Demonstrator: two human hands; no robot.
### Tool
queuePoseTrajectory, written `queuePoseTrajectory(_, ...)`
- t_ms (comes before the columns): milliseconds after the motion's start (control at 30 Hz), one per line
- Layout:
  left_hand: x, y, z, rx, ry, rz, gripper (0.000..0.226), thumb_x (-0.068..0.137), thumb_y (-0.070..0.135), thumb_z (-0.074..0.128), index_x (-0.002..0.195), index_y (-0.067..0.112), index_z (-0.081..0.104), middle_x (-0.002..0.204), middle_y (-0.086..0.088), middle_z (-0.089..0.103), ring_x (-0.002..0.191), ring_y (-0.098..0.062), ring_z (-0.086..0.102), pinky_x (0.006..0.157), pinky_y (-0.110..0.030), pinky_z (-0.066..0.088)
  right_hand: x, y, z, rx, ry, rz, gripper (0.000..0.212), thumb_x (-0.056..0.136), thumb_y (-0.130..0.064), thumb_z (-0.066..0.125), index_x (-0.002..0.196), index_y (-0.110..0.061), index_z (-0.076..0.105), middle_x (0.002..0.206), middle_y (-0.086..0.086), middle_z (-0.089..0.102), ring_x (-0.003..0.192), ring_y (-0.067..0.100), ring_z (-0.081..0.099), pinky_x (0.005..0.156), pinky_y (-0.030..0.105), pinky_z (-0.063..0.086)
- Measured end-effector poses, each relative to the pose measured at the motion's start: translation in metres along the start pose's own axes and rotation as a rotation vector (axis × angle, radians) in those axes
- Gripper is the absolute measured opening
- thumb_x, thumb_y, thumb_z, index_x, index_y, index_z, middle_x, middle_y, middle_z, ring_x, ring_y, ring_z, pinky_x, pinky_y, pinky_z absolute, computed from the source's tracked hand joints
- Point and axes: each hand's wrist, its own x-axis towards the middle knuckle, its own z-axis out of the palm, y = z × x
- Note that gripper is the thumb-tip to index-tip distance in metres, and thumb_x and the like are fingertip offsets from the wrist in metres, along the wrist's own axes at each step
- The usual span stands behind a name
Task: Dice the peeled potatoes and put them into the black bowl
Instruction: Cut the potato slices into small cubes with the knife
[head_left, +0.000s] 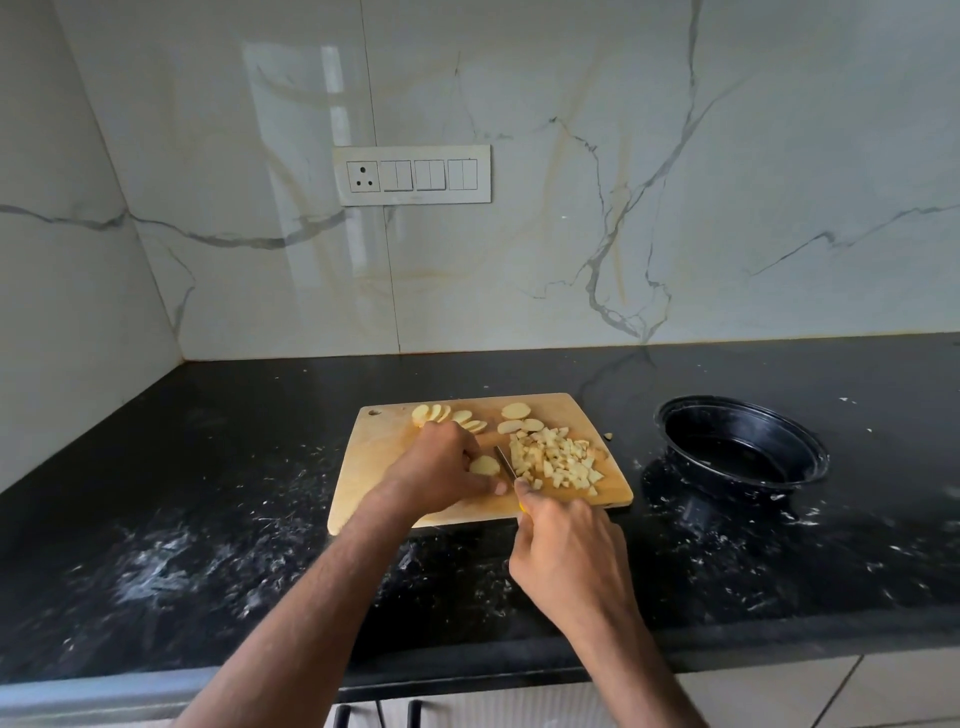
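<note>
A wooden cutting board (374, 483) lies on the black counter. Round potato slices (457, 417) sit along its far edge, and a pile of diced potato (558, 460) covers its right part. My left hand (441, 467) curls its fingers around a potato slice (484, 465) in the middle of the board. My right hand (566, 551) grips a yellow-handled knife (505, 462), whose blade stands between the held slice and the diced pile. The black bowl (743, 449) stands on the counter to the right of the board and looks empty.
The black counter (208, 493) is streaked with white smears. A marble wall with a switch panel (413, 175) rises behind it, and another wall closes the left corner. One small potato bit (608, 435) lies off the board's right edge. Cabinet fronts show below the counter edge.
</note>
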Motion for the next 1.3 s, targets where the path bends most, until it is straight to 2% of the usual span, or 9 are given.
queuePoseTrajectory(200,-0.004,-0.019,-0.008,-0.033,-0.040,0.160,0.032,0.080,0.031,0.082,0.064,0.019,0.058,0.064,0.007,0.051,0.058,-0.007,0.039,0.054,-0.022,0.033,-0.002,-0.001,0.004,-0.052,-0.027,-0.083,0.048,0.097,-0.027,0.052,0.145,-0.025,0.050,0.076,-0.004,0.070,0.064,0.013,0.065,0.059,0.028,0.057)
queuePoseTrajectory(333,-0.003,-0.021,-0.003,-0.074,0.014,0.113,0.032,0.078,0.031,0.086,0.062,0.019,0.060,0.063,0.007,0.052,0.058,-0.007,0.039,0.055,-0.023,0.035,-0.001,-0.001,0.008,-0.100,-0.059,-0.155,0.050,0.097,-0.024,0.052,0.147,-0.022,0.048,0.070,-0.004,0.067,0.057,0.013,0.059,0.053,0.029,0.053)
queuePoseTrajectory(467,-0.003,-0.021,0.001,-0.075,0.050,0.048,0.030,0.076,0.035,0.087,0.073,0.011,0.069,0.068,0.004,0.056,0.062,-0.009,0.042,0.057,-0.026,0.039,-0.001,0.000,0.008,-0.073,-0.059,-0.159,0.049,0.099,-0.028,0.050,0.148,-0.023,0.046,0.074,-0.005,0.068,0.059,0.011,0.059,0.055,0.026,0.052)
queuePoseTrajectory(600,-0.010,-0.018,0.009,0.049,0.141,-0.034,0.023,0.079,0.048,0.079,0.090,0.029,0.072,0.082,0.011,0.063,0.074,-0.009,0.055,0.058,-0.026,0.039,-0.001,0.000,0.008,-0.072,-0.038,-0.108,0.048,0.097,-0.030,0.053,0.145,-0.024,0.050,0.076,-0.004,0.069,0.062,0.011,0.062,0.055,0.026,0.054)
queuePoseTrajectory(767,-0.012,-0.013,0.015,0.094,0.176,-0.125,0.038,0.080,0.051,0.076,0.063,0.027,0.051,0.071,0.010,0.056,0.070,-0.015,0.053,0.058,-0.030,0.037,-0.001,-0.002,0.008,-0.070,-0.041,-0.101,0.049,0.097,-0.030,0.053,0.146,-0.025,0.049,0.076,-0.004,0.069,0.062,0.010,0.062,0.057,0.026,0.055)
queuePoseTrajectory(933,-0.014,-0.009,0.017,0.087,0.201,-0.159,0.045,0.078,0.054,0.078,0.062,0.027,0.045,0.070,0.010,0.054,0.067,-0.013,0.049,0.056,-0.028,0.034,-0.003,-0.001,0.006,-0.053,-0.008,-0.079,0.046,0.097,-0.031,0.054,0.143,-0.025,0.053,0.070,-0.003,0.070,0.058,0.011,0.064,0.057,0.025,0.054)
queuePoseTrajectory(1067,-0.013,-0.011,0.016,0.118,0.195,-0.129,0.041,0.078,0.060,0.074,0.069,0.029,0.049,0.079,0.010,0.061,0.073,-0.014,0.055,0.061,-0.029,0.039,-0.006,-0.001,0.006,-0.018,-0.023,-0.089,0.048,0.100,-0.034,0.047,0.148,-0.029,0.046,0.081,-0.002,0.072,0.068,0.014,0.067,0.064,0.028,0.057)
queuePoseTrajectory(1167,-0.014,-0.011,0.015,0.129,0.190,-0.085,0.042,0.080,0.059,0.072,0.068,0.023,0.053,0.074,0.010,0.061,0.067,-0.012,0.055,0.057,-0.028,0.039,-0.007,0.000,0.006,-0.017,-0.024,-0.082,0.049,0.100,-0.035,0.047,0.149,-0.029,0.044,0.081,-0.002,0.071,0.067,0.015,0.065,0.065,0.030,0.057)
queuePoseTrajectory(1300,-0.014,-0.013,0.016,0.147,0.207,-0.083,0.034,0.081,0.059,0.072,0.084,0.025,0.069,0.083,0.011,0.066,0.077,-0.014,0.061,0.070,-0.032,0.055,-0.007,0.000,0.006,-0.011,-0.024,-0.088,0.050,0.099,-0.035,0.048,0.148,-0.029,0.044,0.078,-0.004,0.071,0.063,0.012,0.063,0.062,0.028,0.057)
